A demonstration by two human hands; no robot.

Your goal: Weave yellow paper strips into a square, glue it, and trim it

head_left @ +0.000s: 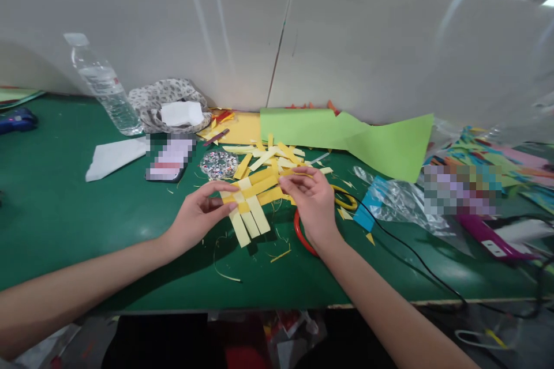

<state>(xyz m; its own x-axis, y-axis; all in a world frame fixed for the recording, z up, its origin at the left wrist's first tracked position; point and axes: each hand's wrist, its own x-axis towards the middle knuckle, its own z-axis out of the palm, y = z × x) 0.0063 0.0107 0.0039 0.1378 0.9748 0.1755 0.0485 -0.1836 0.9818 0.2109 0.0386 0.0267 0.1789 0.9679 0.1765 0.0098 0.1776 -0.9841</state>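
Left hand [202, 212]: thumb and fingers pinched on the left edge of the weave [243, 206], presumably to keep its crossings from slipping. Right hand [310, 199]: fingertips closed on the yellow strips' [263, 185] right ends, apparently to steady them. The weave, between both hands over the table [186, 288], shows pale strips [259, 217] crossed by deeper yellow. Loose strips [265, 158] lie just beyond.

This looks like a craft workshop. A long green table [47, 196] stands against a plain grey wall [151, 23]. Little yellow paper strips [264, 158] lie in a messy pile in the middle, with a big green sheet [303, 127] at the far side. On the right are bright paper scraps [519, 167] and a purple tool [487, 234].
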